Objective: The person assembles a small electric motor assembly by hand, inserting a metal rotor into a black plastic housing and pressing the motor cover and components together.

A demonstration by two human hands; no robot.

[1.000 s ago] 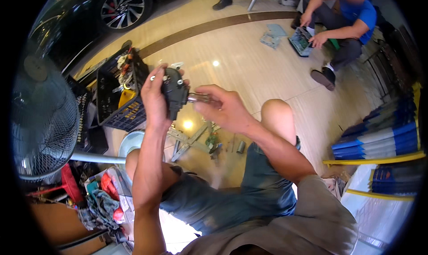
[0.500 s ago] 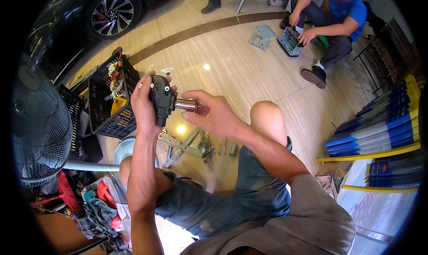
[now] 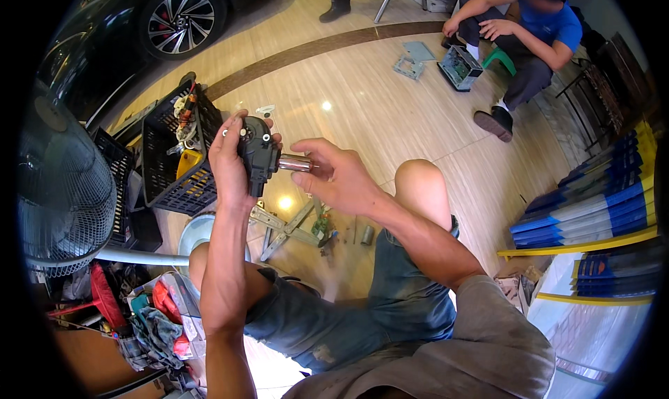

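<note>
My left hand (image 3: pixel 228 158) is closed around a black plastic housing (image 3: pixel 259 151) with round metal fittings, raised above the floor. A shiny silver cylinder (image 3: pixel 295 163), which looks like a small motor, sticks out from the housing's right side. Beside its free end is my right hand (image 3: pixel 341 179), thumb and forefinger spread to either side with gaps between them and the metal. The other fingers are partly hidden, so whether they touch the cylinder's end is unclear. Below, a grey metal cylinder (image 3: pixel 367 235) and a small green part (image 3: pixel 322 227) lie on the floor between my legs.
Scissor-like metal arms (image 3: pixel 289 229) lie on the floor. Left are a black crate (image 3: pixel 182 197) of tools and a fan (image 3: pixel 66 186). A car (image 3: pixel 104 43) stands far left. Far right, a person in blue (image 3: pixel 557 26) sits by an opened metal box (image 3: pixel 460 68). Shelved packs (image 3: pixel 592 197) line the right.
My hands and the housing keep nearly the same pose; the view has shifted slightly. The seated person's hand has lifted off the metal box and moved back towards the knee.
</note>
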